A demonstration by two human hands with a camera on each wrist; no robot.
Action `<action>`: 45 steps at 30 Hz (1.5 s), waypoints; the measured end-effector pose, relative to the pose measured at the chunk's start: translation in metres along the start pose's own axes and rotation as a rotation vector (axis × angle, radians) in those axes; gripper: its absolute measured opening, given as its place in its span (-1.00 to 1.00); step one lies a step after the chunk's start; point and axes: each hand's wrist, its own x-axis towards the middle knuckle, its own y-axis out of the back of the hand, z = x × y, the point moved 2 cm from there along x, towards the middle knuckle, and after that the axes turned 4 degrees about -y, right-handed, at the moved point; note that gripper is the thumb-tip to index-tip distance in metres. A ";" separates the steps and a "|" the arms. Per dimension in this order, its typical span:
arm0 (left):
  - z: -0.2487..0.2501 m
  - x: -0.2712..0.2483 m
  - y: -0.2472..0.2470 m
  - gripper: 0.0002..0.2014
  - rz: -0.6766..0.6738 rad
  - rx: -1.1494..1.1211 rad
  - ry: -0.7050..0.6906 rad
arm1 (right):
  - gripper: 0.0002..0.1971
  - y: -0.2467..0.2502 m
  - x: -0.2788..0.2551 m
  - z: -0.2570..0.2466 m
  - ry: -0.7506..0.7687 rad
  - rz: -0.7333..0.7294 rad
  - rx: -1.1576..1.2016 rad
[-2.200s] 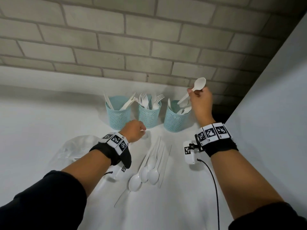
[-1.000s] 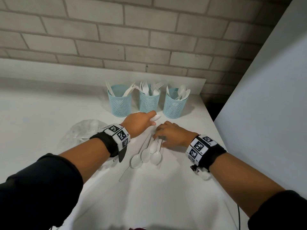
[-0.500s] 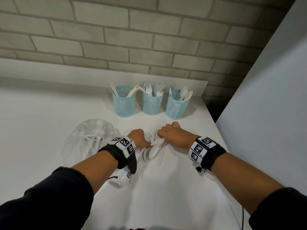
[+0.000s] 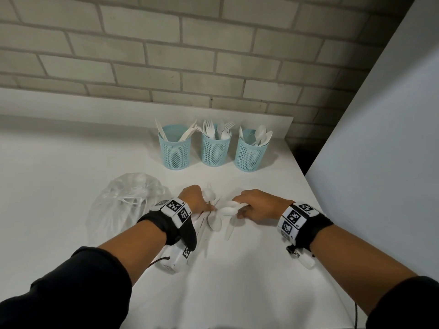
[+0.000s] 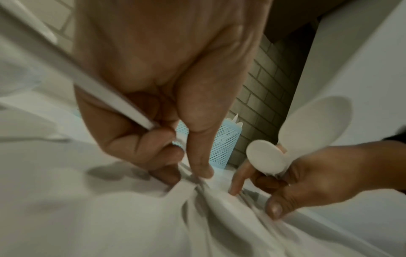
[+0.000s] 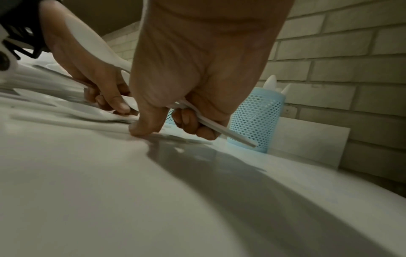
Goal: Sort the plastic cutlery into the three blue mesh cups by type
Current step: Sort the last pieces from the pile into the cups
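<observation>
Head view, lower centre: both hands meet over loose spoons (image 4: pixel 217 218) on the desk (image 4: pixel 71 162); left wrist view, left hand (image 5: pixel 153 87) fingers clamp a handle; right wrist view, right hand (image 6: pixel 197 78) fingers clamp spoon handles — best gather bowls aligned before lifting to the spoon cup (image 4: pixel 250 154), upper centre.

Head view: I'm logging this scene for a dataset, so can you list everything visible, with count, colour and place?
Mesh cups: three, light blue, in a row at the back of the counter; the left holds knives, the middle forks, the right spoons.
Loose cutlery: white plastic, mostly spoons, exact count unclear, on the counter between the hands.
Plastic bag: one, clear, crumpled, left of the loose cutlery.
Counter: white.
Brick wall: pale, behind the cups.
Panel: white, at the right.
Wrist bands: two, black with black-and-white marker tags.
Left hand: grips a white handle.
Right hand: fingers hold white spoons.
</observation>
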 end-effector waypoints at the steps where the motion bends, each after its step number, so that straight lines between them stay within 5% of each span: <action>1: -0.001 -0.001 0.001 -0.62 -0.025 0.007 0.003 | -0.75 0.000 -0.002 0.003 -0.012 0.006 0.010; 7: -0.001 -0.003 -0.001 -0.67 -0.089 0.032 0.024 | -0.83 -0.002 -0.001 -0.001 -0.068 0.065 -0.025; 13: 0.004 -0.016 0.028 -0.77 -0.157 0.050 0.011 | -0.79 0.007 0.003 0.001 -0.183 -0.044 -0.090; 16: 0.000 -0.018 0.047 -0.65 -0.143 0.024 0.015 | -0.88 0.024 0.003 -0.003 -0.206 -0.054 -0.052; 22: 0.006 -0.009 0.057 -0.72 -0.001 -1.040 -0.014 | -0.88 0.049 0.008 -0.027 -0.184 0.113 0.748; 27: 0.013 -0.002 0.048 -0.78 -0.038 -1.287 -0.085 | -0.77 0.053 0.025 -0.061 -0.281 0.156 1.175; 36: 0.007 0.005 0.034 -0.55 -0.110 -1.496 -0.065 | -0.70 0.039 0.035 -0.077 -0.390 0.102 1.149; 40: 0.014 0.002 0.032 -0.60 -0.125 -1.462 -0.155 | -0.68 0.039 0.035 -0.089 -0.384 0.097 0.929; 45: 0.015 0.005 0.030 -0.77 -0.066 -1.547 -0.089 | -0.80 0.039 0.039 -0.093 -0.301 0.136 0.709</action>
